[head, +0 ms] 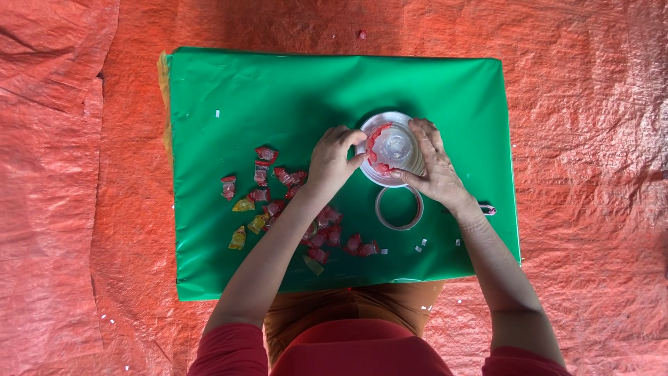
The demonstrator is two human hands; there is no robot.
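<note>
A clear plastic cup [394, 147] stands on a green-covered board [278, 97], with red wrapped candies stuck along its left side. My right hand [433, 166] wraps around the cup's right side. The fingertips of my left hand [332, 159] press a red candy [376, 134] against the cup's left rim. A roll of clear tape [399, 207] lies flat just below the cup, between my forearms.
Several loose red candies [278, 181] and a few yellow ones [243, 221] are scattered left of and under my left arm. Small white scraps [420, 245] dot the board. An orange tarp [584, 139] surrounds the board.
</note>
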